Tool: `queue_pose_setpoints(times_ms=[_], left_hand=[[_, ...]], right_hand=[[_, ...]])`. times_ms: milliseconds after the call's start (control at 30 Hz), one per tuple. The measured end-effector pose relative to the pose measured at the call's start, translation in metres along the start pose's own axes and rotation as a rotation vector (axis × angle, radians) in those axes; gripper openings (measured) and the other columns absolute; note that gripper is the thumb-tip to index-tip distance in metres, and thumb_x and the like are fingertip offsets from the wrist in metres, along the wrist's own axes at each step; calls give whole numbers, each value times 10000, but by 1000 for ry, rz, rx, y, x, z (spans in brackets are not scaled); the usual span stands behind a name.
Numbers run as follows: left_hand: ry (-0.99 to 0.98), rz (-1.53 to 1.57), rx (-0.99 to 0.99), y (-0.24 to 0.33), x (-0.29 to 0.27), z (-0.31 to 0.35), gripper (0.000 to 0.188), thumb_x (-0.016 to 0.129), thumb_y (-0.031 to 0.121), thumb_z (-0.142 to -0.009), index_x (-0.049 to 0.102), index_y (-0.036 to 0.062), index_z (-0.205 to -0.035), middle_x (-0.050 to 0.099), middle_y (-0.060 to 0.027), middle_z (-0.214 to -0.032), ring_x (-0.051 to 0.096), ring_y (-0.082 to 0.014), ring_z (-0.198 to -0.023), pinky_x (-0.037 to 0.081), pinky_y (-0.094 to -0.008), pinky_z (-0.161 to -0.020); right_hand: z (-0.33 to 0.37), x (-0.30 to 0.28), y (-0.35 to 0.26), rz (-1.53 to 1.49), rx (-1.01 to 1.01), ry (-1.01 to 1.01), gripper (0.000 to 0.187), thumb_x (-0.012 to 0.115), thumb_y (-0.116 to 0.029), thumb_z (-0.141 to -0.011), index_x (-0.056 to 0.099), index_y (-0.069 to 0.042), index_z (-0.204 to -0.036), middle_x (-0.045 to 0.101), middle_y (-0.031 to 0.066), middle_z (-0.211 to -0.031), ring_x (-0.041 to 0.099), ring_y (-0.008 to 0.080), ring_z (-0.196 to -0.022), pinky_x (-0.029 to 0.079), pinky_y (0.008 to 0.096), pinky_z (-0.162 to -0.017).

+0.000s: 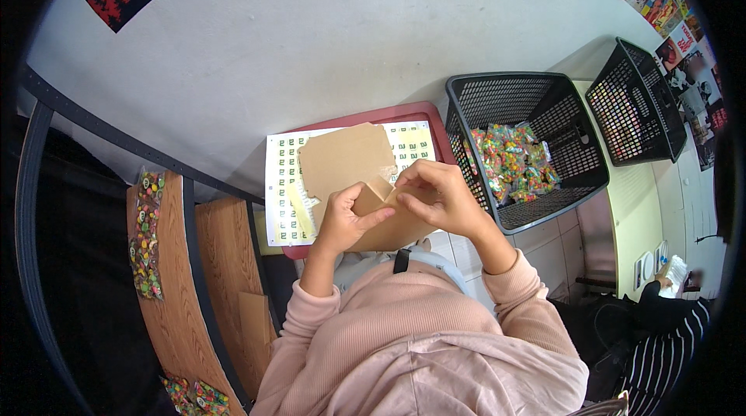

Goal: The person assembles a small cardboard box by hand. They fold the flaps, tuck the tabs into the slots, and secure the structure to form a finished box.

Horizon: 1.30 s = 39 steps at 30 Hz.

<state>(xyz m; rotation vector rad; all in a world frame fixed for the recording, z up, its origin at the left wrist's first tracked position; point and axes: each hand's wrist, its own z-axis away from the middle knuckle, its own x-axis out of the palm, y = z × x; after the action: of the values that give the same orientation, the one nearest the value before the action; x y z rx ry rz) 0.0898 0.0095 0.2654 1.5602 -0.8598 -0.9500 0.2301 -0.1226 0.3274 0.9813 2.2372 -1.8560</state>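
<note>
Close to my body, both hands hold a brown cardboard box (392, 232), partly hidden by my fingers. My left hand (347, 219) pinches its near-left upper edge between thumb and fingers. My right hand (432, 195) has its fingers curled at the box's upper right corner. Between the hands stands a folded flap (379, 187), with a small clear, shiny bit beside it that may be tape. Just beyond lies a flat brown cardboard piece (342, 155) on a white sheet with printed labels (281, 175).
The sheet rests on a red-edged tabletop (400, 112). To the right, a black plastic crate (579, 183) holds several bags of colourful candy (513, 163); another black crate (633, 105) stands beyond. Wooden shelves (175, 261) with candy bags (145, 241) are at left. A person in stripes (664, 354) is lower right.
</note>
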Motion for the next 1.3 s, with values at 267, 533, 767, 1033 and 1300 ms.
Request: queue_pose_setpoints(times_ms=[267,533,767,1033,1300], left_hand=[[49,31,-6,-6,2,2,318,720,107,-710,586,-12,-973,626,-48,-904,568,-95,-811,452,-237,-731],[37,40,4,-8,-4,3,312,704,90,-722,578,-18,-986,624,-47,-910,572,-99,-807,452,-237,-737],[-2,338,-239,7,-2,2,268,623,132,-798,562,-20,-1010,604,-40,-919,546,-81,-831,435,-221,-728],[-20,476,-420,-4,0,1,248,606,140,-807,578,-21,-993,583,-40,-948,543,-93,-859,420,-231,-769],[180,73,-86,-18,13,1,195,617,105,-769,606,-36,-903,506,-75,-1008,497,-143,-936,400,-262,-814]], right_hand=[[-2,6,-3,83,-115,97,162,603,14,-657,548,5,-809,589,129,-752,609,274,-688,484,312,-610],[-9,9,-2,118,-110,59,166,614,11,-673,560,9,-830,597,113,-741,608,218,-679,482,280,-622],[-10,14,18,-1,107,-84,306,573,15,-762,480,28,-1053,573,78,-715,565,113,-677,454,244,-641],[-5,20,28,-165,201,-123,307,541,19,-788,451,17,-1082,526,43,-722,536,97,-708,429,234,-644],[-3,24,32,-84,215,-86,363,564,8,-767,428,4,-1103,559,76,-720,553,129,-694,434,250,-634]])
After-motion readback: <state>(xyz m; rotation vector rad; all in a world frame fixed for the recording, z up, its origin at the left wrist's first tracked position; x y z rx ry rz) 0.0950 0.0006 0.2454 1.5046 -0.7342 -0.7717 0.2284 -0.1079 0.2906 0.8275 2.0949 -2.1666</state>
